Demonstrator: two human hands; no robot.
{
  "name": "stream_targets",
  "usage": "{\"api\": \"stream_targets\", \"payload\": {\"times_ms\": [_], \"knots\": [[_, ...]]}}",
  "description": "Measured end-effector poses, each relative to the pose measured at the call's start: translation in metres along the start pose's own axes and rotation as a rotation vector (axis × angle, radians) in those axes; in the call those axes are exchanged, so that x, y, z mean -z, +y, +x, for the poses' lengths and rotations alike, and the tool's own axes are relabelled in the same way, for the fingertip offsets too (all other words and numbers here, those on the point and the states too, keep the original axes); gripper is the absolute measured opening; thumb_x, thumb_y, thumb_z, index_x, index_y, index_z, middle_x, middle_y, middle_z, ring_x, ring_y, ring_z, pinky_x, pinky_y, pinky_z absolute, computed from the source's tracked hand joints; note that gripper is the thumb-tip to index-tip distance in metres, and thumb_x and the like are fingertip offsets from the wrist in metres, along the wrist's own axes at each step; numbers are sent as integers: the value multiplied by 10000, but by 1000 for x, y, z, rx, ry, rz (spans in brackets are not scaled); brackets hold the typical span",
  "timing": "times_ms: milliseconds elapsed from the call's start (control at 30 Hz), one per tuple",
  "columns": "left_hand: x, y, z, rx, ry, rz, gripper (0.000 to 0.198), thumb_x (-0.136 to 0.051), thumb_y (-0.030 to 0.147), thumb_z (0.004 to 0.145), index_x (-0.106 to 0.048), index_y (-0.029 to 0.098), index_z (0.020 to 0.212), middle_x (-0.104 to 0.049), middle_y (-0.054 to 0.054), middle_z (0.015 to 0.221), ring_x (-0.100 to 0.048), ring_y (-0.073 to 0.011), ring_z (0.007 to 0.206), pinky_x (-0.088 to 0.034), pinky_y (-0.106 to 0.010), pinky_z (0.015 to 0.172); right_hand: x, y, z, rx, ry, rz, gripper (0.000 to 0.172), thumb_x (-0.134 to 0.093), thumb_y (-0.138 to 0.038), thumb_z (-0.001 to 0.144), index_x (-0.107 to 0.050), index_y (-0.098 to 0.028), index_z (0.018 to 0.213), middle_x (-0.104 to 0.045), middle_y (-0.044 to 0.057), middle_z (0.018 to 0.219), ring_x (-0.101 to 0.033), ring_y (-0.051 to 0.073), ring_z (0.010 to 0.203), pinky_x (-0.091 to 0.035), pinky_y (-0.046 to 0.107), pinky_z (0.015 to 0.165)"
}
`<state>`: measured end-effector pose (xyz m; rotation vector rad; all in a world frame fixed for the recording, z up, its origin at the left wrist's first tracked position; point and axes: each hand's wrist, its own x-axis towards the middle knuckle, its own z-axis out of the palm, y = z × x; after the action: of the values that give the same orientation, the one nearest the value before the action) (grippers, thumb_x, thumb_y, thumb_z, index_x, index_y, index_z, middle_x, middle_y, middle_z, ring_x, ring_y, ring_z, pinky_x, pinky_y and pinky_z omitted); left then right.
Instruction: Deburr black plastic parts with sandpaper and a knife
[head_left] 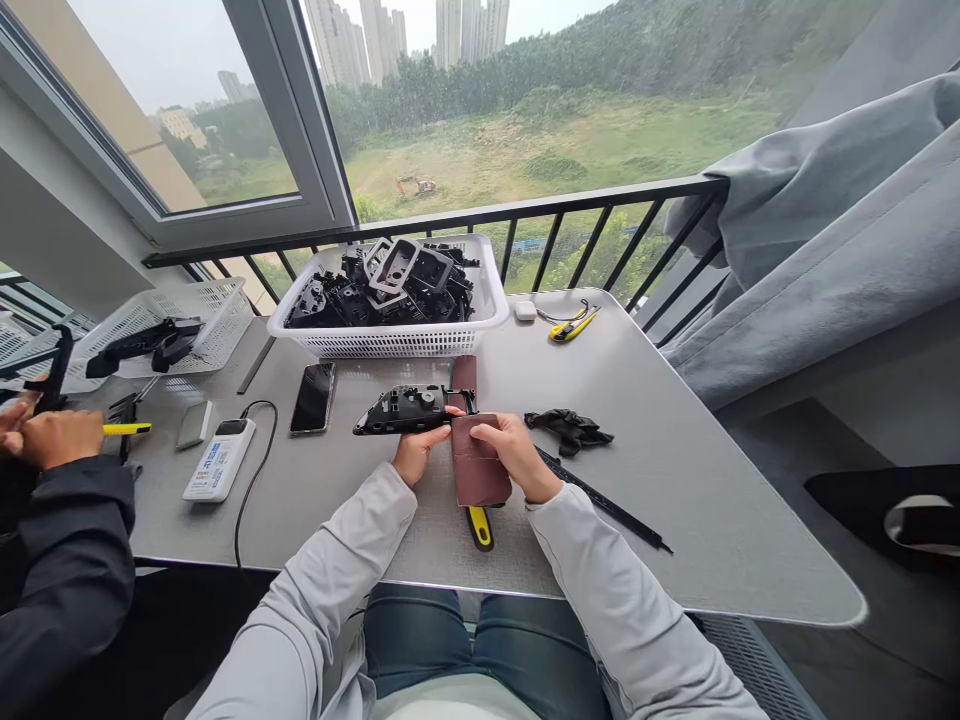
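We hold the black moulded plastic housing (pixel 401 410) just above the grey table (pixel 667 510) with the left hand (pixel 415 453), its fingers closed around the housing's near edge to steady the piece. The right hand (pixel 517 457) is curled shut on a folded sheet of reddish-brown sandpaper (pixel 480 470), whose upper edge meets the housing's end, so that the two hands work close together. A yellow-handled utility knife (pixel 480 527) lies under the sandpaper, within easy reach. The white plastic basket (pixel 390 345) of similar black parts stands directly ahead, and a second basket (pixel 187 325) sits to its left. A co-worker's hand (pixel 52 437) works well apart, at the table's left.
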<state>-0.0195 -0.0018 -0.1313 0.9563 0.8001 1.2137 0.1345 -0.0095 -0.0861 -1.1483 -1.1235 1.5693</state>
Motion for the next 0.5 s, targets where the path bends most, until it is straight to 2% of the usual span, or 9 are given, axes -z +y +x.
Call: {"api": "stream_targets", "payload": {"times_ms": [167, 300, 400, 500], "knots": [[7, -8, -1, -60, -20, 124, 232, -672, 260, 721, -741, 183, 929, -734, -45, 1027, -615, -266, 1099, -400, -405, 1043, 0, 2, 1, -9, -5, -109, 160, -513, -331, 549, -465, -190, 492, -392, -53, 453, -329, 87, 463, -216, 233, 456], [4, -4, -1, -39, -11, 90, 232, -677, 266, 705, -744, 178, 909, -734, -54, 1013, -620, -273, 1081, -436, -412, 1005, 1, 2, 1, 1, -16, -142, 173, -496, -330, 554, -408, -202, 478, -370, -54, 459, -325, 85, 469, -216, 230, 457], [1, -1, -1, -28, 2, 56, 239, -679, 266, 696, -742, 180, 910, -734, -55, 995, -624, -278, 1068, -480, -408, 942, 0, 1, 1, 21, 7, -136, 166, -489, -338, 551, -421, -200, 489, -372, -52, 469, -329, 89, 476, -224, 231, 458], [1, 0, -1, -28, 9, 55, 241, -691, 258, 687, -740, 181, 910, -737, -51, 974, -630, -273, 1056, -473, -405, 954, 0, 2, 2, 14, -21, -140, 156, -488, -337, 547, -440, -198, 493, -378, -51, 468, -326, 89, 470, -218, 235, 454]]}}
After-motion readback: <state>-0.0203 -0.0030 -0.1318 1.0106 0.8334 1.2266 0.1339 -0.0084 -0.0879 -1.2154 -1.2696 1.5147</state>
